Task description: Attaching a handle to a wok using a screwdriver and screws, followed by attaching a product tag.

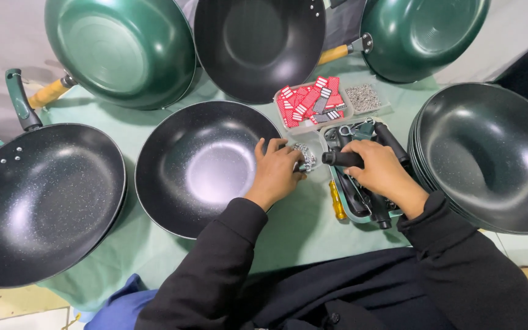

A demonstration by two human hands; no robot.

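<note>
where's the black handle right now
In the head view, the black handle is right of centre, gripped in the right hand over the tray of handles.

Evenly lit from overhead, glare pooling in the middle pan (206, 166), sharp centrally, perhaps slightly bowed at far edges.

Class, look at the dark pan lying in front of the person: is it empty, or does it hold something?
Empty. The pan shows only its bare speckled inside with a light glare; the left hand rests at its rim.
</note>
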